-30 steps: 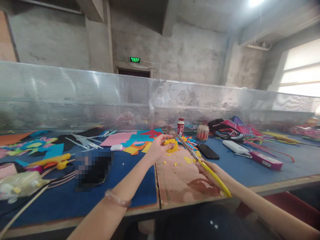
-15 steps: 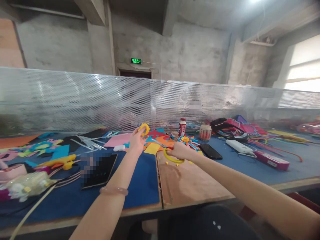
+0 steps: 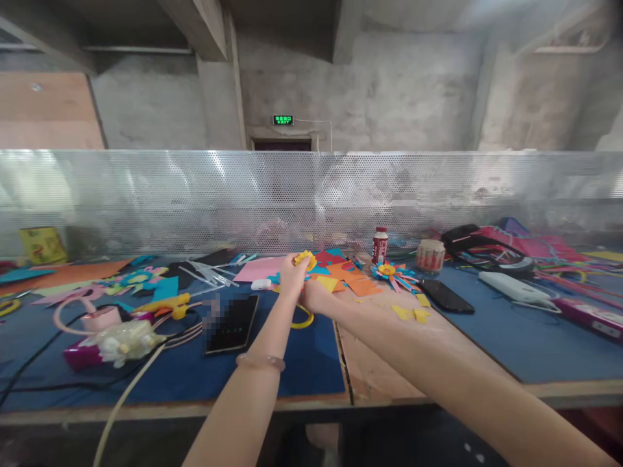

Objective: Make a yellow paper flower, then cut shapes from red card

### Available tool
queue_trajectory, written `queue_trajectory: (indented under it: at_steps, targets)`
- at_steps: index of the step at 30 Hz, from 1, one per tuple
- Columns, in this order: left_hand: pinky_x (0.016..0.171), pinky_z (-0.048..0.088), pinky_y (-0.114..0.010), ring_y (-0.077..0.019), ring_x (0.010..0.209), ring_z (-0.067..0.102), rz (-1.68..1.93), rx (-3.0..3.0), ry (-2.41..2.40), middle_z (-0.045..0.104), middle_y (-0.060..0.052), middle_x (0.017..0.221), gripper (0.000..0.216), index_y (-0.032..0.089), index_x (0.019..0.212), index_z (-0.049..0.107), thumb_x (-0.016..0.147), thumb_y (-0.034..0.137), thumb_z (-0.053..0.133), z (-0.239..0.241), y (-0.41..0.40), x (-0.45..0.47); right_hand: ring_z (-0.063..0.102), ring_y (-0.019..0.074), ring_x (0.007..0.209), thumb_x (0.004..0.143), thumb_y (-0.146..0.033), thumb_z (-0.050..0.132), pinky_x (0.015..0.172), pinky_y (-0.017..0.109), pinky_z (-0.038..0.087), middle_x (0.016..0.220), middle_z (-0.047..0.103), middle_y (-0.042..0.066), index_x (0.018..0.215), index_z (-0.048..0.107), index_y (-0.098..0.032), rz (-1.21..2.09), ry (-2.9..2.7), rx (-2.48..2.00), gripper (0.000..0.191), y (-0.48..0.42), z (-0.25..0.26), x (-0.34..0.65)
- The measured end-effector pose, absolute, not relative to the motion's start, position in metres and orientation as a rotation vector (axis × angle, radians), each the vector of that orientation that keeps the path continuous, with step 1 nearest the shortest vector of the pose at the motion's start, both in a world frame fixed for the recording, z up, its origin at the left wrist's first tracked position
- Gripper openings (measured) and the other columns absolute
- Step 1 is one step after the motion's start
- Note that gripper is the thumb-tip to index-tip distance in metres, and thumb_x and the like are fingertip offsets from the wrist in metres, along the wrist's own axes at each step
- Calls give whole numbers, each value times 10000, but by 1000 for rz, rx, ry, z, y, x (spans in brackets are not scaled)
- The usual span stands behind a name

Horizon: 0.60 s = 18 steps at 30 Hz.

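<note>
My left hand [image 3: 293,277] is closed on a small yellow paper flower [image 3: 305,259], raised over the far part of the table. Close against its right side is my right hand [image 3: 318,297], wrapped round a pair of scissors [image 3: 305,319]. One yellow loop of their handle shows below my fingers, and the blades are hidden. Behind both hands lie red and orange paper sheets [image 3: 363,285]. To the right stands a finished-looking paper flower [image 3: 389,272] with blue and pink petals and a yellow centre. Small yellow paper scraps [image 3: 411,314] lie on the bare wood.
A dark tablet [image 3: 232,324] and a glue gun [image 3: 168,305] lie left, beside cables and a power strip [image 3: 119,344]. On the right are a black phone [image 3: 445,296], a red bottle [image 3: 380,245] and a jar [image 3: 431,257]. A perforated metal screen [image 3: 219,194] runs behind.
My right hand has brought the scissors leftward, up against my left hand. My view has turned a little left, so the table appears shifted right.
</note>
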<state>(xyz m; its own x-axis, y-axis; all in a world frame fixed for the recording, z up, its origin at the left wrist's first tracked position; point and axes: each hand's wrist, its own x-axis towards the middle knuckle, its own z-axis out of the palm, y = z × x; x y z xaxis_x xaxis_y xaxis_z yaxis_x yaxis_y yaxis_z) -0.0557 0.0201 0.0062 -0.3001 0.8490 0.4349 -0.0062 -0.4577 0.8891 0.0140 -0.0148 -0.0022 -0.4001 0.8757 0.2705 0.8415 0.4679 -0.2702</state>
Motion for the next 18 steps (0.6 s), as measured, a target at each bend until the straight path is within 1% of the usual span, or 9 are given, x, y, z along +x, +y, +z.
queue_trajectory:
  at_steps: [3,6,9,11,12,14,17,18]
  targets:
    - [660,435,-263,-182,736,588,1922,1502,1302,621,-47,755,174,165,754,579,613,241,647,5,16,-58,597,171,734,800,-198,541,630,247,444,833,646,85,871,626,-83,53,-2389,-1481,159,-25,-7,17]
    - [699,417,-289,-207,771,584,1908,1582,1467,623,-60,779,142,173,769,566,663,261,601,5,13,-60,602,218,799,788,-182,517,623,252,418,866,645,133,848,627,-86,-44,-2375,-1506,158,-33,-7,19]
    - [702,409,-293,-211,780,580,1887,1574,1535,623,-66,801,139,175,786,555,686,269,579,4,12,-62,600,230,828,839,-234,424,638,265,408,879,636,143,875,602,-109,-165,-2291,-1567,221,-29,3,40]
    - [688,409,-284,-204,763,580,1884,1542,1534,621,-60,794,141,179,791,550,688,270,581,2,12,-62,603,204,778,867,-285,365,631,259,402,868,636,109,983,554,-139,-334,-2156,-1639,265,-22,12,74]
    - [684,409,-281,-201,758,580,1882,1536,1529,620,-58,791,141,181,792,549,690,273,581,1,12,-62,596,195,796,865,-272,363,648,256,397,901,629,103,1021,532,-150,-439,-2082,-1661,260,-19,16,97]
    - [685,410,-280,-202,768,582,1872,1559,1516,622,-59,796,132,183,789,549,699,276,574,-1,13,-62,563,197,898,846,-242,394,717,253,378,938,616,105,989,544,-162,-623,-1919,-1761,222,-18,18,152]
    - [698,413,-281,-204,791,586,1847,1641,1491,628,-63,808,115,187,791,553,708,264,569,-4,14,-59,515,259,974,842,-194,375,781,321,342,977,582,212,988,542,-79,-691,-1735,-1883,250,-27,4,241]
    - [699,413,-280,-204,790,588,1840,1659,1488,630,-64,808,113,188,796,555,709,258,569,-4,15,-58,511,264,972,856,-220,352,789,333,330,957,581,217,973,547,-83,-780,-1638,-1923,265,-31,-4,269]
